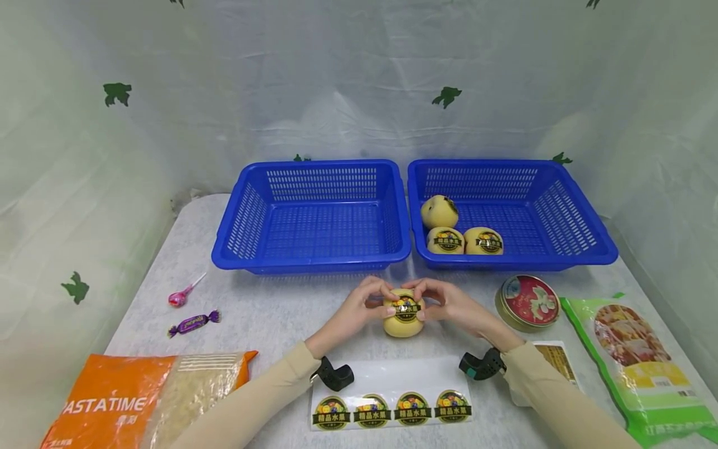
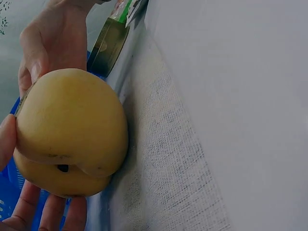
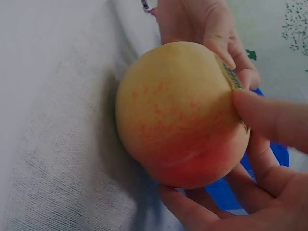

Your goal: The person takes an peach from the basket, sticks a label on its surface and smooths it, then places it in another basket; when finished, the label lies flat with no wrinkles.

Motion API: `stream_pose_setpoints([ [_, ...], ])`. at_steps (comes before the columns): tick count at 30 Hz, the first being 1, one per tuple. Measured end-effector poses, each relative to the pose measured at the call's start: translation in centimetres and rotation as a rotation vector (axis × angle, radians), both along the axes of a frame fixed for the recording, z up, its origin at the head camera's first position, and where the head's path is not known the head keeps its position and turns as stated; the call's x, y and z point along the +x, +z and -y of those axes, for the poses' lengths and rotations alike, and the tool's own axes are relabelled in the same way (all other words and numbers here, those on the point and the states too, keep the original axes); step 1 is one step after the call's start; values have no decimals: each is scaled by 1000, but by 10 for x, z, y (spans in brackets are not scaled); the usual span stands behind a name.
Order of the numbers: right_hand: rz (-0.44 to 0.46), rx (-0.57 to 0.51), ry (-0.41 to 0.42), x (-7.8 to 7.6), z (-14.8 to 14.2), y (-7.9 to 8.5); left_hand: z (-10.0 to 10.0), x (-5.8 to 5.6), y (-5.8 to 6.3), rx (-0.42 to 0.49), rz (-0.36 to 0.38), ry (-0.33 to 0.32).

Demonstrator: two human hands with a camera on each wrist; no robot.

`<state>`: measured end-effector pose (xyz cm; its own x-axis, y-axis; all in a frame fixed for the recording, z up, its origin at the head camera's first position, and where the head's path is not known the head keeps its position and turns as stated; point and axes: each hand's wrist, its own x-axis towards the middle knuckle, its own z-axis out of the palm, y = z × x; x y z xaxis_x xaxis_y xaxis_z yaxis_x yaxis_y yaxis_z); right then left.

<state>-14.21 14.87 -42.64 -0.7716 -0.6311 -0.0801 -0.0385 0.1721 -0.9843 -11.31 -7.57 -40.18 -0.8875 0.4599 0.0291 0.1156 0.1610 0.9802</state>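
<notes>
My left hand (image 1: 363, 303) and right hand (image 1: 452, 303) hold a yellow peach (image 1: 404, 329) between them, low over the table before the baskets. A round black-and-gold fruit sticker (image 1: 406, 308) faces up on it, with both thumbs at its edges. From the left wrist, the peach (image 2: 72, 120) shows a cleft underside, and fingers curl beneath it. A red blush covers the lower part of the peach (image 3: 178, 120) in the right wrist view. Nearer my body lies a white sheet (image 1: 392, 377) with a row of several matching stickers (image 1: 412, 408).
Behind stand two blue baskets, the left one (image 1: 311, 260) bare inside, the right one (image 1: 561, 259) with three peaches (image 1: 440, 212). At left are a lollipop (image 1: 177, 299), wrapped candy (image 1: 193, 323) and orange pasta bag (image 1: 118, 396). A round tin (image 1: 527, 304) and green food bag (image 1: 645, 368) lie right.
</notes>
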Motion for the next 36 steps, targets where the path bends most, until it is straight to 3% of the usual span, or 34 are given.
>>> stream_pose_setpoints([
  [3,-15,23,2,1,2,2,0,0,0,2,1,3],
  [7,-38,14,-18,2,4,3,-3,-4,-19,-6,-26,25],
  [10,-44,15,-26,2,3,3,-6,-4,-32,-62,-70,41],
  [15,-56,22,-39,3,3,3,-14,4,-32,-184,-138,78],
  [20,-44,9,-45,3,1,1,-16,1,-33,-106,-116,98],
  [24,-32,-15,-40,1,-2,-2,-14,-2,-29,-49,-102,87],
  [31,1,-38,-54,0,-5,-7,-11,8,0,-3,-106,78],
  [36,53,-56,-45,-1,-6,-7,-10,8,0,12,-90,94],
])
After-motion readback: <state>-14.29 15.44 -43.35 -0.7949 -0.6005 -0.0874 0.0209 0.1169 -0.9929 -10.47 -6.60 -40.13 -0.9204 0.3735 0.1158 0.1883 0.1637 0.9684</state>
